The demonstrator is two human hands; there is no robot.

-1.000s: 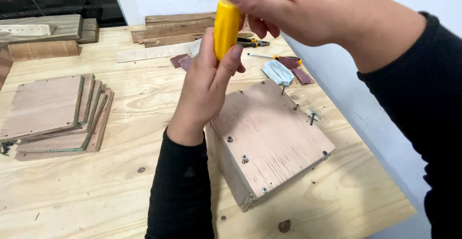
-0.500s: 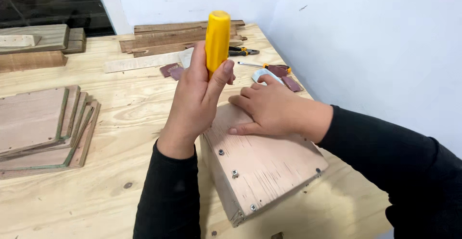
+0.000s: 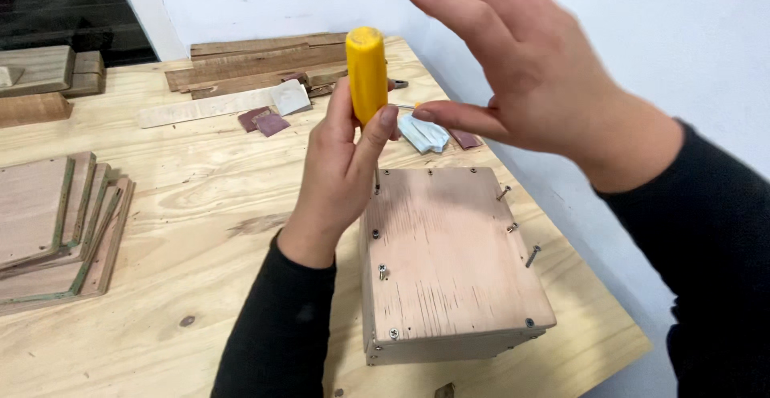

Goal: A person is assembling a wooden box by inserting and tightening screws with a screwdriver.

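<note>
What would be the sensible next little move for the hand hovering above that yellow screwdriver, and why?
Probably bring the right hand down onto the top of the yellow screwdriver. The left hand grips its handle upright, tip at a screw near the wooden box lid's far left corner, while the right hand hangs open beside it. Pressing from above would likely steady the tool.

left hand point(image 3: 341, 177) grips a yellow-handled screwdriver point(image 3: 366, 73) upright at the corner of a wooden box point(image 3: 449, 262) on the surface point(image 3: 200, 286); right hand point(image 3: 529, 69) hovers above, spread wide.

Left hand point(image 3: 341, 169) gripping, right hand point(image 3: 521, 77) seemingly open, raised.
</note>
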